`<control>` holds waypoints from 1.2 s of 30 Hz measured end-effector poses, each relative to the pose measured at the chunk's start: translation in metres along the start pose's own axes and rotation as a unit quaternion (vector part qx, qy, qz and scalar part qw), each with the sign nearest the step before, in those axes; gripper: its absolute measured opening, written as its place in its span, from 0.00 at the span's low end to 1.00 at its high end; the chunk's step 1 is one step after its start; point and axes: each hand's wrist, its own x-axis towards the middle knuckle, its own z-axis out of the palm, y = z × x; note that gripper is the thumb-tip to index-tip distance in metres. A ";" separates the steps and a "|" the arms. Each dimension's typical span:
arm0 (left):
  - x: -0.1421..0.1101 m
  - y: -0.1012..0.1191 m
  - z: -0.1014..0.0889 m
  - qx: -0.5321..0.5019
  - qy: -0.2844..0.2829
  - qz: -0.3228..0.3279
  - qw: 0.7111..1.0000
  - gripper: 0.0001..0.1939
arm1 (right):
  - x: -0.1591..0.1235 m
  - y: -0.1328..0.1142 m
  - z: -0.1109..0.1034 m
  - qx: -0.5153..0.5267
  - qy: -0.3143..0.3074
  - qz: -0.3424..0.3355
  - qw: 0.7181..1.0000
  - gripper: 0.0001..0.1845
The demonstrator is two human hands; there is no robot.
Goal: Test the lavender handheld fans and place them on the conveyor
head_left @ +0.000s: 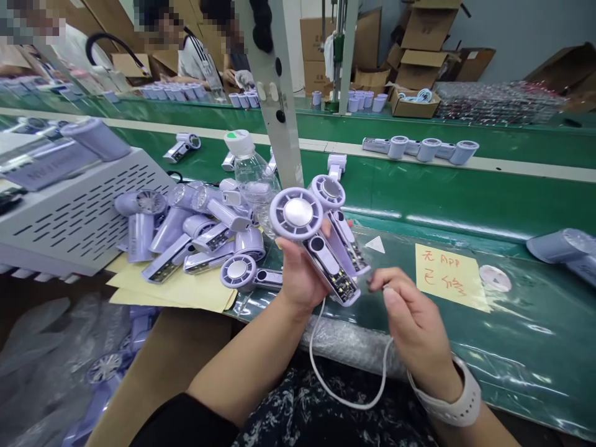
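My left hand (pixel 300 276) is closed around two lilac handheld fans, held side by side above the bench. The nearer handheld fan (pixel 297 212) has a round grille with a silver centre and a handle whose circuit board is exposed. Just behind it, the second handheld fan (pixel 328 191) is partly covered. A white cord (pixel 347 405) hangs in a loop from near the held fans to my right hand (pixel 414 320). The right hand's fingers are curled closed where the cord's end disappears, just right of the fan handles.
Several lilac fans (pixel 218 211) lie piled at left on yellow paper (pixel 172 295), beside a perforated grey metal box (pixel 93 217). A clear bottle (pixel 254 171) stands by a metal post (pixel 279 93). Right of my hands lies a handwritten yellow note (pixel 451 276). People work across the green line.
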 end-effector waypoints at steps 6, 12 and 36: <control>-0.009 0.001 -0.010 0.129 -0.159 -0.075 0.976 0.31 | 0.018 -0.012 -0.033 -0.001 -0.052 0.009 0.999 0.27; 0.003 -0.005 -0.008 0.083 -0.082 -0.088 0.989 0.29 | 0.035 -0.012 -0.047 0.097 -0.023 0.041 0.994 0.24; -0.002 -0.016 -0.012 0.056 -0.226 -0.122 0.965 0.24 | 0.023 0.000 -0.041 0.312 -0.098 0.114 0.938 0.12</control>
